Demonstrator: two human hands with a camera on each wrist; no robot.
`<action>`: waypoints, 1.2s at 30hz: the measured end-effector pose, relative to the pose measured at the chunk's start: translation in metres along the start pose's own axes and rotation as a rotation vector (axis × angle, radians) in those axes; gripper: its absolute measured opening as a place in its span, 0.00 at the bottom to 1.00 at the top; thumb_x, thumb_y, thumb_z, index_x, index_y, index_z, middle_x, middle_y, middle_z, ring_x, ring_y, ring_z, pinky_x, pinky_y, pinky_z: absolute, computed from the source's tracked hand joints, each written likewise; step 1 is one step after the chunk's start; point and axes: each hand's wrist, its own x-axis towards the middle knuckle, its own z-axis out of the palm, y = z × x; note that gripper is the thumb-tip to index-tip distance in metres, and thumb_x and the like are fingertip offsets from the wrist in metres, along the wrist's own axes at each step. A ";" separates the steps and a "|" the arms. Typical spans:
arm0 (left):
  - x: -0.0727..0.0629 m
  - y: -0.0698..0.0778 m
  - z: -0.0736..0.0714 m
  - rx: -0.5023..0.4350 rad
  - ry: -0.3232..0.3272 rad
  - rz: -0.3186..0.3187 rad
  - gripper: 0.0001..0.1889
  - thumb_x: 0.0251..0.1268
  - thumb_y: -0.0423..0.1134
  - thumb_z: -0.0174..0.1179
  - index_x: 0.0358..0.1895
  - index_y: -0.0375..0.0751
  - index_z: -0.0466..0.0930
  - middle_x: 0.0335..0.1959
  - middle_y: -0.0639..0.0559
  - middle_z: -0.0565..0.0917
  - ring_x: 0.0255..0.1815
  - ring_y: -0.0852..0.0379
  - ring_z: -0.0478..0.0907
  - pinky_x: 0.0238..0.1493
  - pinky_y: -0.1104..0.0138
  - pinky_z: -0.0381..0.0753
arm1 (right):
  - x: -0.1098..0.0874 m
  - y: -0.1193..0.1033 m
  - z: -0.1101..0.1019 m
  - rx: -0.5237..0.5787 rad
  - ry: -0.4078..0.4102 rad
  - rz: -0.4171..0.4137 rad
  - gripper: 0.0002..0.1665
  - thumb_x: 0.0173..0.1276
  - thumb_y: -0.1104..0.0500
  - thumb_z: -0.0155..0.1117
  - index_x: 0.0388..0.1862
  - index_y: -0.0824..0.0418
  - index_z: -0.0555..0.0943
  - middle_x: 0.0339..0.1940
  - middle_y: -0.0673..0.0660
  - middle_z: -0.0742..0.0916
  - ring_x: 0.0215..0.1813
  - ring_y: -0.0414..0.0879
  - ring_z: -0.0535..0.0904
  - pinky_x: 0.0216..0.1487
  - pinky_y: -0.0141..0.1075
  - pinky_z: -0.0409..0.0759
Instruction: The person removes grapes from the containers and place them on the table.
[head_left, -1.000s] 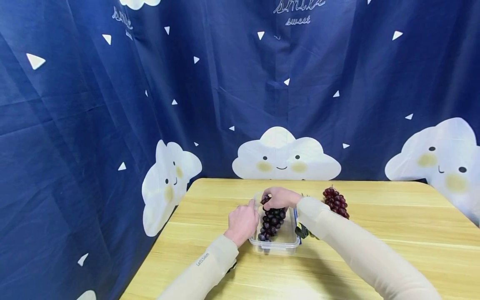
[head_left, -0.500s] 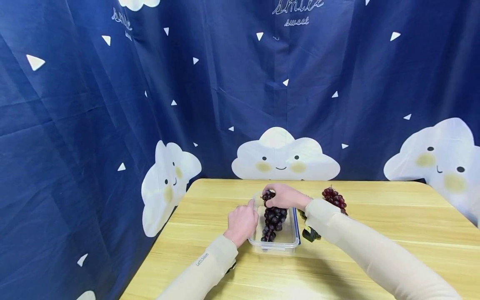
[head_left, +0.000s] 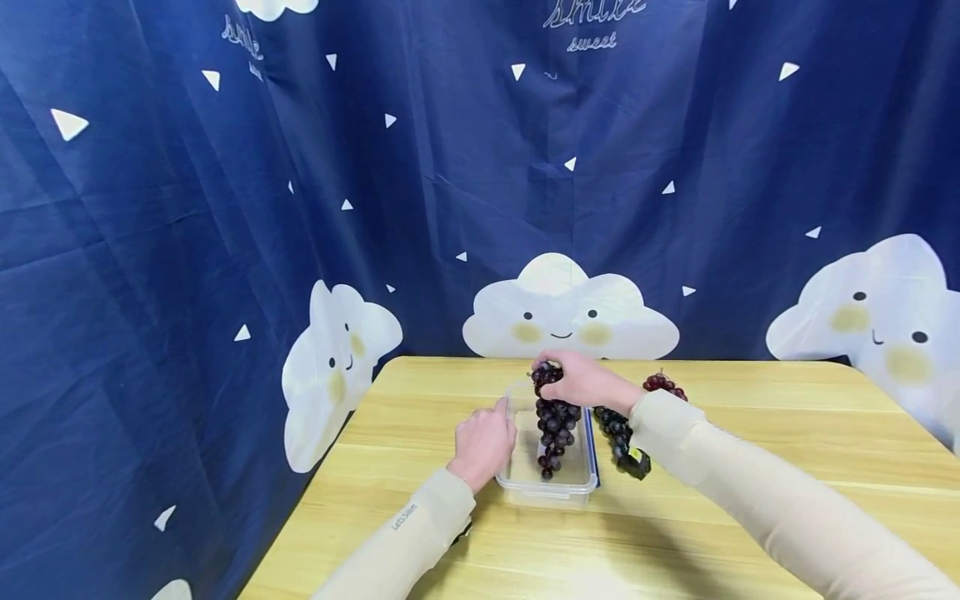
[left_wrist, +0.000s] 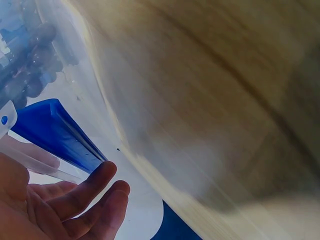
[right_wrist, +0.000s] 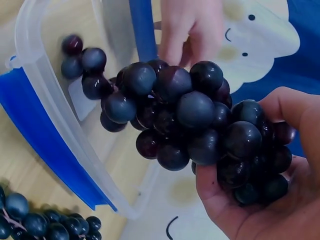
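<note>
My right hand [head_left: 585, 382] grips a bunch of dark purple grapes [head_left: 557, 429] by its upper end. The bunch hangs down over a clear plastic container [head_left: 551, 493]; in the right wrist view its tip [right_wrist: 73, 45] is over the container's opening. On the container's left side, my left hand [head_left: 483, 442] holds the wall near the rim. The left wrist view shows the thumb partly behind the clear plastic and the fingers [left_wrist: 102, 177] beside a blue side flap [left_wrist: 55, 130]. Another blue flap [right_wrist: 50, 135] hangs down on the opposite side.
Right of the container lies another dark bunch of grapes [head_left: 613, 425], with a black and yellow object [head_left: 636, 463] at the right wrist. A red bunch of grapes [head_left: 663, 383] lies farther back, partly behind the right sleeve. A blue curtain [head_left: 420, 208] hangs behind the wooden table [head_left: 420, 400].
The right hand has moved up and to the right, lifting the purple grapes so that they hang more upright. The left hand has stayed at the container's side.
</note>
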 end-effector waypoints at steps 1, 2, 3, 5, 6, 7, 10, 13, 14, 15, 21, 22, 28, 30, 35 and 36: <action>0.000 0.000 0.001 0.003 0.006 0.002 0.22 0.71 0.43 0.52 0.66 0.44 0.77 0.26 0.48 0.84 0.25 0.51 0.81 0.16 0.62 0.69 | -0.001 0.000 -0.002 0.001 0.011 -0.003 0.23 0.62 0.59 0.68 0.58 0.57 0.80 0.61 0.62 0.82 0.51 0.52 0.78 0.57 0.50 0.77; 0.000 0.000 0.000 0.003 0.007 0.003 0.22 0.71 0.43 0.52 0.65 0.44 0.77 0.26 0.47 0.84 0.26 0.51 0.81 0.16 0.62 0.69 | -0.002 -0.001 -0.005 0.006 0.022 0.000 0.24 0.62 0.59 0.68 0.58 0.56 0.80 0.61 0.62 0.82 0.52 0.53 0.79 0.57 0.50 0.77; 0.000 0.000 0.001 0.003 0.007 0.003 0.22 0.71 0.43 0.52 0.65 0.44 0.77 0.26 0.48 0.84 0.26 0.51 0.81 0.16 0.62 0.69 | -0.003 -0.001 -0.007 0.009 0.031 0.001 0.24 0.62 0.59 0.68 0.59 0.56 0.80 0.62 0.62 0.82 0.53 0.53 0.79 0.58 0.51 0.76; 0.000 0.000 0.001 0.002 0.003 0.002 0.22 0.71 0.43 0.51 0.66 0.44 0.77 0.26 0.48 0.84 0.26 0.51 0.81 0.16 0.62 0.69 | -0.005 -0.001 -0.012 0.005 0.049 -0.011 0.25 0.61 0.59 0.68 0.59 0.56 0.80 0.62 0.63 0.82 0.56 0.55 0.79 0.59 0.52 0.76; -0.001 0.000 0.001 -0.001 0.000 0.001 0.22 0.71 0.43 0.51 0.66 0.44 0.77 0.26 0.48 0.84 0.26 0.51 0.81 0.16 0.62 0.69 | -0.005 -0.001 -0.014 -0.001 0.057 -0.012 0.25 0.62 0.59 0.68 0.59 0.56 0.80 0.62 0.63 0.82 0.56 0.55 0.79 0.60 0.52 0.76; -0.001 -0.001 0.001 0.000 -0.003 0.000 0.23 0.71 0.43 0.51 0.66 0.44 0.77 0.27 0.48 0.84 0.26 0.51 0.81 0.17 0.62 0.70 | -0.006 -0.001 -0.016 -0.007 0.065 -0.016 0.24 0.62 0.58 0.68 0.59 0.55 0.80 0.62 0.63 0.82 0.57 0.56 0.79 0.60 0.53 0.76; -0.001 -0.001 0.000 -0.003 -0.009 -0.006 0.22 0.71 0.44 0.51 0.65 0.44 0.77 0.28 0.47 0.85 0.27 0.51 0.82 0.18 0.61 0.71 | -0.009 -0.002 -0.023 -0.007 0.080 -0.023 0.25 0.63 0.58 0.66 0.60 0.56 0.80 0.63 0.64 0.82 0.59 0.57 0.78 0.62 0.54 0.75; -0.001 -0.001 0.000 -0.004 -0.008 -0.006 0.22 0.71 0.44 0.51 0.65 0.44 0.77 0.29 0.47 0.86 0.29 0.50 0.84 0.19 0.59 0.73 | -0.012 -0.003 -0.032 0.001 0.102 -0.033 0.25 0.63 0.59 0.66 0.60 0.58 0.79 0.63 0.64 0.82 0.61 0.58 0.77 0.64 0.55 0.74; -0.001 -0.001 0.000 -0.004 -0.007 -0.005 0.22 0.71 0.44 0.51 0.65 0.44 0.77 0.30 0.47 0.86 0.30 0.50 0.84 0.19 0.59 0.74 | -0.013 -0.004 -0.036 0.006 0.107 -0.034 0.25 0.63 0.59 0.66 0.61 0.59 0.79 0.63 0.64 0.82 0.62 0.58 0.77 0.65 0.55 0.73; -0.001 -0.001 0.000 -0.002 -0.006 -0.003 0.22 0.71 0.44 0.51 0.64 0.44 0.77 0.30 0.47 0.86 0.30 0.49 0.84 0.19 0.59 0.74 | -0.014 -0.005 -0.039 0.005 0.112 -0.032 0.25 0.63 0.59 0.66 0.61 0.59 0.79 0.63 0.64 0.82 0.62 0.58 0.77 0.65 0.55 0.73; -0.001 -0.002 0.001 -0.011 -0.006 0.003 0.22 0.71 0.43 0.53 0.65 0.43 0.76 0.29 0.46 0.86 0.29 0.49 0.84 0.18 0.59 0.73 | -0.025 -0.009 -0.061 -0.004 0.107 0.035 0.25 0.65 0.57 0.64 0.63 0.54 0.77 0.65 0.63 0.80 0.51 0.55 0.76 0.58 0.50 0.72; 0.000 -0.002 0.001 -0.014 -0.006 0.003 0.22 0.71 0.43 0.53 0.65 0.43 0.76 0.29 0.46 0.86 0.29 0.50 0.83 0.18 0.59 0.73 | -0.027 -0.009 -0.064 -0.004 0.105 0.046 0.25 0.66 0.57 0.64 0.63 0.53 0.77 0.66 0.62 0.79 0.45 0.54 0.76 0.55 0.49 0.71; 0.000 -0.001 0.000 -0.031 -0.005 0.008 0.21 0.71 0.42 0.53 0.64 0.42 0.77 0.28 0.47 0.85 0.26 0.51 0.82 0.16 0.60 0.71 | -0.041 -0.004 -0.084 -0.053 0.124 0.068 0.25 0.67 0.55 0.64 0.64 0.53 0.77 0.63 0.63 0.79 0.25 0.45 0.67 0.44 0.44 0.70; 0.000 -0.001 0.000 -0.031 -0.009 0.009 0.21 0.71 0.43 0.53 0.64 0.42 0.77 0.28 0.47 0.85 0.26 0.51 0.82 0.17 0.60 0.71 | -0.046 -0.001 -0.091 -0.055 0.125 0.086 0.26 0.68 0.54 0.64 0.65 0.53 0.76 0.61 0.64 0.79 0.22 0.45 0.64 0.39 0.43 0.70; 0.000 -0.001 0.000 -0.032 -0.026 0.004 0.22 0.72 0.43 0.53 0.66 0.42 0.76 0.30 0.45 0.86 0.27 0.51 0.82 0.18 0.60 0.72 | -0.060 0.009 -0.106 -0.057 0.139 0.121 0.25 0.70 0.52 0.63 0.65 0.51 0.76 0.61 0.64 0.78 0.23 0.47 0.65 0.37 0.43 0.69; 0.000 -0.001 0.000 -0.032 -0.026 0.005 0.22 0.72 0.42 0.54 0.66 0.42 0.76 0.30 0.45 0.86 0.27 0.51 0.82 0.18 0.60 0.71 | -0.062 0.012 -0.109 -0.063 0.143 0.124 0.24 0.70 0.52 0.63 0.65 0.50 0.76 0.61 0.63 0.78 0.26 0.48 0.66 0.39 0.43 0.69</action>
